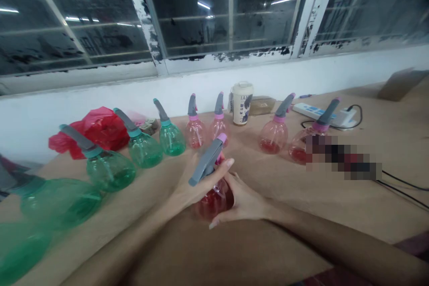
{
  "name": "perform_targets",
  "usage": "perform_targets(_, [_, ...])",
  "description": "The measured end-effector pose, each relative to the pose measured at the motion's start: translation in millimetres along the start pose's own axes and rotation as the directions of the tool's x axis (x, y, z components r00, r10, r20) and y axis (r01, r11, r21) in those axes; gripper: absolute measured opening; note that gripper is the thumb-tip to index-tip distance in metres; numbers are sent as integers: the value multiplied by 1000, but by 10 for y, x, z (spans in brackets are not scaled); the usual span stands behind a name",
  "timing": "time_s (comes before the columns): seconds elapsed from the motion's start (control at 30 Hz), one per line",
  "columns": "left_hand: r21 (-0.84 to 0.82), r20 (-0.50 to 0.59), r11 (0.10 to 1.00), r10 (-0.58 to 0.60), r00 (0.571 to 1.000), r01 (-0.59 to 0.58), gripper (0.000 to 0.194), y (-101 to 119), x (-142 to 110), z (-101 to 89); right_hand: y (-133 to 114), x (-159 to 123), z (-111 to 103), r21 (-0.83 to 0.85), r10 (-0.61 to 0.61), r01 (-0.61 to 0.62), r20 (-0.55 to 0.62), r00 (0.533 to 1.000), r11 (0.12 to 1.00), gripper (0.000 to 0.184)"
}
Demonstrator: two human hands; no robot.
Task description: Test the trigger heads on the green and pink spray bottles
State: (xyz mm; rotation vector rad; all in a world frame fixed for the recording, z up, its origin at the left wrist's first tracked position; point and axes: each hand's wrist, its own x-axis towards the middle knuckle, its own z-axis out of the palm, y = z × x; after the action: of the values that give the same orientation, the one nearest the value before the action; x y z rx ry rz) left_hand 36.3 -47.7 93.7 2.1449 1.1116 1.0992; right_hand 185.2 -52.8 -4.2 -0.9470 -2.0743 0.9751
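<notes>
A pink spray bottle [212,203] with a grey trigger head and pink nozzle stands between my two hands at the table's front middle. My left hand [204,182] wraps around its neck just below the trigger head, thumb stretched towards the nozzle side. Around the right side of the round body curls my right hand [246,199], its thumb in front. Reddish liquid shows through the bottle's wall. Other pink spray bottles stand behind, one [195,132] at the back and another [273,136] to the right. Green spray bottles, such as this one [144,149], line the left side.
At the back stand a paper cup [242,105] with a lid and a clear flat box [261,105]. A red plastic bag [103,129] lies back left. To the right are a white power strip [321,114], cables, a blurred patch and a cardboard piece [402,84]. Windows rise behind.
</notes>
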Motion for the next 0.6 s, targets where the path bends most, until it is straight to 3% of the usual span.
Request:
perform_targets(0.2, [-55,-4,996,-77,997,77,24,-88,-25,15,-27,7,-42,-5,25,-25,34,999,1000,110])
perform_targets(0.33, [-28,-30,999,-23,999,22,26,-109,-42,46,4,6,-59,-15,13,-12,38,999,1000,107])
perform_targets(0.6, [-134,-28,991,-24,999,20,22,-113,-50,85,14,-3,-17,-38,-29,29,1,1000,999,127])
